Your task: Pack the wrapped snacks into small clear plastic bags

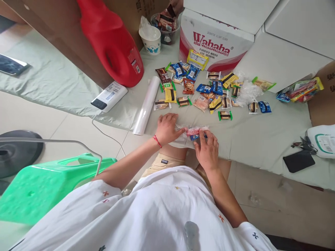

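A small bundle of snack packets point(193, 132), with red and blue wrappers showing through clear plastic film, lies near the front edge of the cloth-covered table. My left hand point(167, 129) is spread over the film at its left, the thumb reaching the bundle's left end. On the bundle's right part rest the fingers of my right hand point(208, 150), stretched out with the thumb apart; neither hand is wrapped round it. Left of my hands lies a roll of plastic film point(147, 106). Beyond them are several small wrapped snacks point(184, 87), and crumpled clear film point(247, 92) lies among them.
Behind the snacks stands a Wahaha carton point(217, 45). A red jug point(115, 45), paper cup point(151, 42) and power bank point(109, 96) are at the left. A black wallet point(298, 161) with keys lies at the right. A green stool point(52, 184) stands on the floor.
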{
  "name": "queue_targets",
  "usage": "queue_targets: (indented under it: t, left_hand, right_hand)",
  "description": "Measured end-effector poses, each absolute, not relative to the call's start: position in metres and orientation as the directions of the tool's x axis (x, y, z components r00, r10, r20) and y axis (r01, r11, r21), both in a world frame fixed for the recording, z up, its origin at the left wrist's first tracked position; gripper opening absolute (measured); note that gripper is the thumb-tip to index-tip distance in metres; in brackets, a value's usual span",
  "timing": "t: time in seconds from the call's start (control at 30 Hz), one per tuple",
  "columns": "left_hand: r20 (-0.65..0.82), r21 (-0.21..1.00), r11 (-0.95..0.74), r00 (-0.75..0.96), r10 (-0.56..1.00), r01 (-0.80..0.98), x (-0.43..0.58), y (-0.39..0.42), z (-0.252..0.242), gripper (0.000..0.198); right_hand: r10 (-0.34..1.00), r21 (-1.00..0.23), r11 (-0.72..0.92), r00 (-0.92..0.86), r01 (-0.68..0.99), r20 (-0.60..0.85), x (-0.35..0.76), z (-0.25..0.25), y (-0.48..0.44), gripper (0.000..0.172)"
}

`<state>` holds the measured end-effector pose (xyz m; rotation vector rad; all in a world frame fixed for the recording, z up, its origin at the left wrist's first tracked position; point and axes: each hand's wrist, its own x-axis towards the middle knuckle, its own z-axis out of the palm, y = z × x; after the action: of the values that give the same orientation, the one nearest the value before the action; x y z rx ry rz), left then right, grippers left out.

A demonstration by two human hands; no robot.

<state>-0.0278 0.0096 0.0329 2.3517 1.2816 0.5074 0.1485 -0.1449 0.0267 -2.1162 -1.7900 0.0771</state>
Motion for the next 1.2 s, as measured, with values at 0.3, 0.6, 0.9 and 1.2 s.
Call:
queue_targets:
  t: [0.3,0.6,0.9,1.2]
  left_hand:
    - [-0.232,0.710,-0.220,0.517,0.824,0.669,-0.045,0.008,0.078,0.022]
    - [-0.104,0.733,-0.349,0.604,0.790,0.583,0.025,-0.023,0.079,0.021]
    - [0.144,0.321,-0.765,0.769,0.622,0.559,0.014,-0.045,0.040,0.052]
    - [0.194,0.488,-0.719,0.742,0.642,0.494,0.018,-0.038,0.023,0.055]
  right_hand:
    - [0.969,-0.293,-0.071,0.136,0.953,0.208,0.147,0.034,-0.140,0.048]
    - [0.959,-0.413,-0.047,0.156,0.909,0.235,0.133,0.030,-0.133,0.047]
    - [0.970,-0.831,0.082,0.148,0.551,0.193,0.155,0.022,-0.144,0.078]
    - [0.940,-0.416,0.278,-0.155,0.866,0.305,0.185,0.025,-0.118,0.066]
